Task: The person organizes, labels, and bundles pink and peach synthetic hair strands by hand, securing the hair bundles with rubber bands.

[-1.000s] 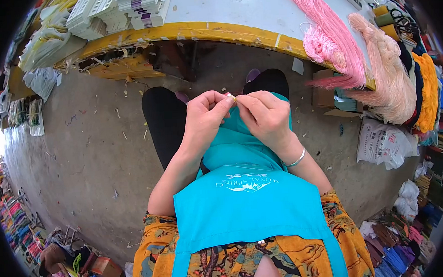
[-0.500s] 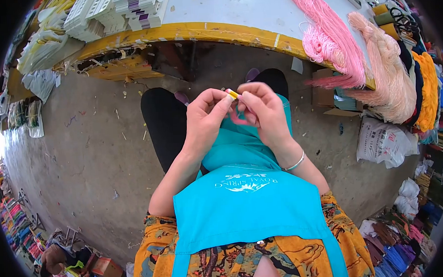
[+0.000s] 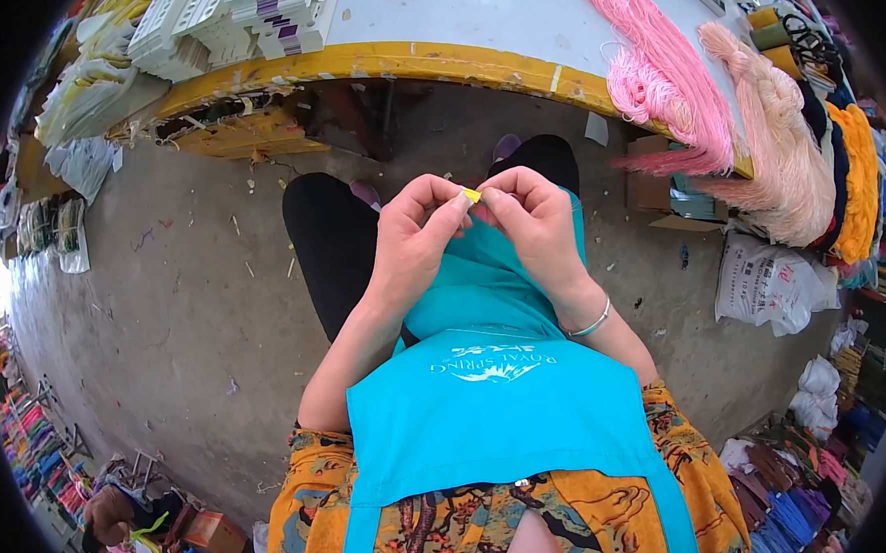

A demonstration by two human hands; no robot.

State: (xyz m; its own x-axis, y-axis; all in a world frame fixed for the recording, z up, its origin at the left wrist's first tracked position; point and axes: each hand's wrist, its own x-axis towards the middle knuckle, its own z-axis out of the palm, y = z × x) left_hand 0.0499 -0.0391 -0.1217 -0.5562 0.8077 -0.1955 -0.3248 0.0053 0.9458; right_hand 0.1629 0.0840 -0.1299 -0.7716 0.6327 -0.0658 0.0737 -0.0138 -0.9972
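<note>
My left hand [image 3: 419, 236] pinches a small yellow paper band [image 3: 472, 195] between thumb and index finger, above my lap. My right hand [image 3: 533, 230] is closed in a pinch at the band's other end, and the two sets of fingertips almost meet. A bit of pink thread [image 3: 483, 214] shows just below the band, between the hands; most of it is hidden by the fingers. Under both hands lies the turquoise apron [image 3: 483, 274] that covers my lap.
A white table with a yellow edge [image 3: 421, 55] stands in front. Pink thread skeins [image 3: 667, 64] and peach skeins [image 3: 777, 149] hang over its right corner. Stacked white cards [image 3: 190, 34] are at the left. A white sack [image 3: 769, 279] sits on the floor at right.
My right fingers have come down onto the end of the yellow band. The pink thread loop that hung below the hands is now mostly out of sight.
</note>
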